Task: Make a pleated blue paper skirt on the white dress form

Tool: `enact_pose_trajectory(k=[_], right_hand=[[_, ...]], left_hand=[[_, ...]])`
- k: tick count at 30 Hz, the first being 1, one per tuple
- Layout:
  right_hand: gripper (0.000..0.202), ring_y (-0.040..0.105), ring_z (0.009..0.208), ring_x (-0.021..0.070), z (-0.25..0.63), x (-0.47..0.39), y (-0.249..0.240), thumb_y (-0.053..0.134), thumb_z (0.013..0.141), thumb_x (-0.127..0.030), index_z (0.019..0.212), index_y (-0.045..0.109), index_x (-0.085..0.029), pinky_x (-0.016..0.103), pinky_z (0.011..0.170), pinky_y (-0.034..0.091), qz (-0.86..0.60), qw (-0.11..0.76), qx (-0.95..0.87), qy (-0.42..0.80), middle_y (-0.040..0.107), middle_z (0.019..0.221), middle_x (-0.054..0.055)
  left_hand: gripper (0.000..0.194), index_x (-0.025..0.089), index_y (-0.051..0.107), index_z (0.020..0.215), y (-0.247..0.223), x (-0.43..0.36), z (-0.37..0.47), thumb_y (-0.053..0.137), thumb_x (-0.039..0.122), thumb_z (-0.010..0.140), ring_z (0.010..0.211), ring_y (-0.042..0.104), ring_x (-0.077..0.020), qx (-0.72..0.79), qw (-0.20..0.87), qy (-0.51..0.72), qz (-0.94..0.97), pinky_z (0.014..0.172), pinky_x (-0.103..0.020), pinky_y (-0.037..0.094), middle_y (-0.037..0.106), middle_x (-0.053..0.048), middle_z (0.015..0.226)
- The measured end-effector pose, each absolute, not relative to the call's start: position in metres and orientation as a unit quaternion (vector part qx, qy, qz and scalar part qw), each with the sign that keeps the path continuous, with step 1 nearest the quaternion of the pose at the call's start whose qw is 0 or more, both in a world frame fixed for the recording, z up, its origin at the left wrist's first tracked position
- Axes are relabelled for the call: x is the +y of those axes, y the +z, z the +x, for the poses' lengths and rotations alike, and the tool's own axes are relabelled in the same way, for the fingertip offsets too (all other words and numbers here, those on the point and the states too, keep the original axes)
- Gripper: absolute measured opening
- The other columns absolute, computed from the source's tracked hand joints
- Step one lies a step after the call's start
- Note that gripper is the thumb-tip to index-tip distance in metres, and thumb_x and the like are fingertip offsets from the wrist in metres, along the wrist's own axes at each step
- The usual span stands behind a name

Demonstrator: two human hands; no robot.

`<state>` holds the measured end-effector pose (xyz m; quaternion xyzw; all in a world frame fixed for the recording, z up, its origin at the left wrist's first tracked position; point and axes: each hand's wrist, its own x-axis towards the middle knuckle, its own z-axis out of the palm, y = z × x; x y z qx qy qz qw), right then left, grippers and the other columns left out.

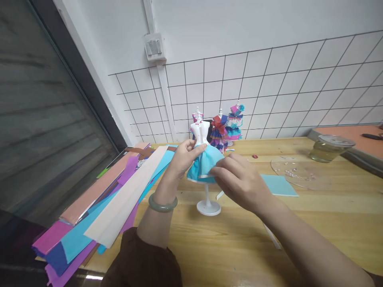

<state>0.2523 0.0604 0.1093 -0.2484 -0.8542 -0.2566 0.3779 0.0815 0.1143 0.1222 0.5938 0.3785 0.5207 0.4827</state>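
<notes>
A small white dress-form mannequin (201, 133) stands upright on its round base (208, 207). Around its waist is a light blue crepe-paper skirt (206, 161) with a pale hem. My left hand (186, 157) grips the skirt's waist, thumb laid over the top edge against the mannequin. At the skirt's right hem my right hand (239, 179) pinches the paper between thumb and fingers. The fingertips of the right hand partly cover the hem there. The mannequin's bare bodice shows a seam down the middle.
Left of the mannequin lies a pile of crepe-paper strips (128, 195). Behind it stand dressed mini mannequins (235, 123). To the right are a light blue paper square (279, 185), a clear plate with small beads (295, 171) and a lidded cup (329, 148).
</notes>
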Motion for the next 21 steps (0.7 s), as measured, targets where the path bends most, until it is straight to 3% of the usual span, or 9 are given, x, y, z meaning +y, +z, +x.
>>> enact_pose_trajectory(k=[5, 10, 12, 15, 18, 21], right_hand=[[0.02, 0.038, 0.063, 0.0166, 0.245, 0.06, 0.103, 0.045, 0.087, -0.006, 0.08, 0.061, -0.016, 0.031, 0.056, 0.031, -0.217, 0.375, -0.86, -0.269, 0.055, 0.068, 0.005], [0.019, 0.043, 0.067, 0.0172, 0.243, 0.063, 0.102, 0.045, 0.088, -0.009, 0.081, 0.061, -0.017, 0.032, 0.058, 0.034, -0.211, 0.372, -0.873, -0.233, 0.059, 0.072, 0.006], [0.011, 0.048, 0.073, 0.0184, 0.247, 0.064, 0.104, 0.05, 0.087, -0.017, 0.09, 0.06, -0.017, 0.033, 0.063, 0.038, -0.2, 0.376, -0.888, -0.172, 0.061, 0.08, 0.008], [0.017, 0.054, 0.082, 0.0201, 0.255, 0.068, 0.108, 0.055, 0.086, -0.026, 0.1, 0.058, -0.017, 0.036, 0.071, 0.044, -0.217, 0.44, -0.87, -0.049, 0.061, 0.089, 0.01], [0.014, 0.056, 0.083, 0.0195, 0.263, 0.075, 0.109, 0.051, 0.089, -0.03, 0.095, 0.058, -0.02, 0.035, 0.074, 0.045, -0.305, 0.522, -0.794, 0.062, 0.062, 0.088, 0.007], [0.025, 0.058, 0.083, 0.0188, 0.268, 0.084, 0.109, 0.048, 0.09, -0.043, 0.092, 0.059, -0.021, 0.032, 0.072, 0.045, -0.396, 0.528, -0.726, 0.193, 0.063, 0.091, 0.006]], left_hand=[[0.032, 0.016, 0.056, 0.077, 0.123, 0.114, 0.08, 0.071, 0.042, 0.068, 0.055, 0.045, -0.0068, 0.387, 0.505, 0.526, 0.564, 0.05, -0.021, 0.037, 0.051, 0.003, 0.064], [0.032, 0.015, 0.06, 0.079, 0.124, 0.115, 0.08, 0.073, 0.041, 0.066, 0.058, 0.05, -0.0085, 0.403, 0.488, 0.533, 0.562, 0.053, -0.022, 0.04, 0.056, 0.001, 0.068], [0.032, 0.015, 0.061, 0.081, 0.124, 0.116, 0.079, 0.073, 0.041, 0.066, 0.063, 0.053, -0.0099, 0.405, 0.474, 0.536, 0.569, 0.056, -0.023, 0.042, 0.06, -0.001, 0.072], [0.034, 0.015, 0.063, 0.087, 0.124, 0.116, 0.076, 0.073, 0.04, 0.066, 0.07, 0.057, -0.0121, 0.394, 0.471, 0.529, 0.585, 0.062, -0.025, 0.045, 0.065, -0.004, 0.08], [0.037, 0.015, 0.064, 0.092, 0.127, 0.112, 0.076, 0.074, 0.04, 0.066, 0.076, 0.059, -0.0147, 0.379, 0.476, 0.505, 0.612, 0.067, -0.027, 0.047, 0.067, -0.006, 0.088], [0.038, 0.014, 0.066, 0.094, 0.131, 0.107, 0.078, 0.074, 0.039, 0.066, 0.077, 0.06, -0.0169, 0.382, 0.469, 0.482, 0.634, 0.067, -0.03, 0.048, 0.067, -0.007, 0.088]])
